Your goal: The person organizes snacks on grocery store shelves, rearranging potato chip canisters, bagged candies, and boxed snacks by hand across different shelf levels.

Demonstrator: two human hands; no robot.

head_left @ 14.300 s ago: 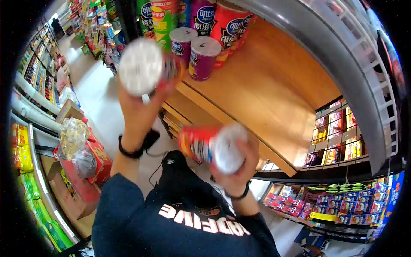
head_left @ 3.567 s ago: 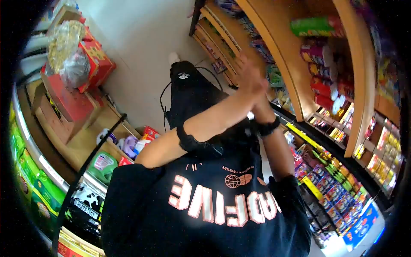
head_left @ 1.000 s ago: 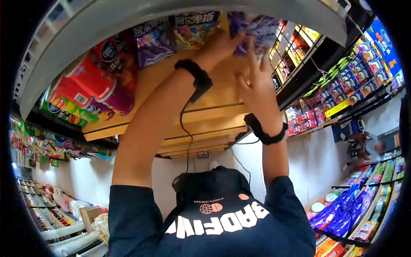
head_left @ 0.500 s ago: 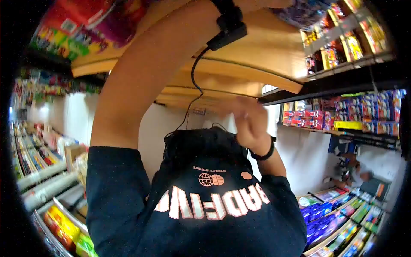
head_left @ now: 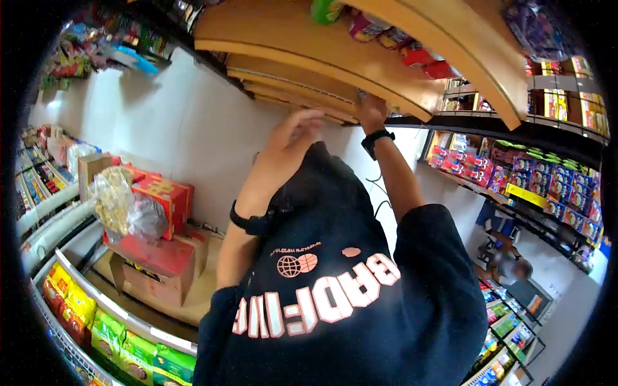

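Note:
My left hand (head_left: 293, 136) is held in front of the torso, below the wooden shelves, with a black band on its wrist. Its fingers are loosely bent and apart, slightly blurred, and nothing shows in them. My right hand (head_left: 372, 113), wearing a black watch (head_left: 376, 141), reaches up to the edge of a lower wooden shelf (head_left: 302, 80). Its fingers are bent around a small greyish thing that I cannot make out, partly hidden by the hand. Green, purple and red packages (head_left: 417, 56) stand on the wooden shelf (head_left: 283, 55) above.
Red cartons (head_left: 164, 196) and a clear bag (head_left: 111, 199) sit at the left. Green and yellow packets (head_left: 106, 331) fill a rack at lower left. Boxed goods (head_left: 460, 164) line a shelf at right. Another person (head_left: 508, 265) is farther off at right.
My left arm has come down from the upper shelf to in front of my torso. My right hand has moved up to the shelf edge. The view has turned, showing more cartons at left.

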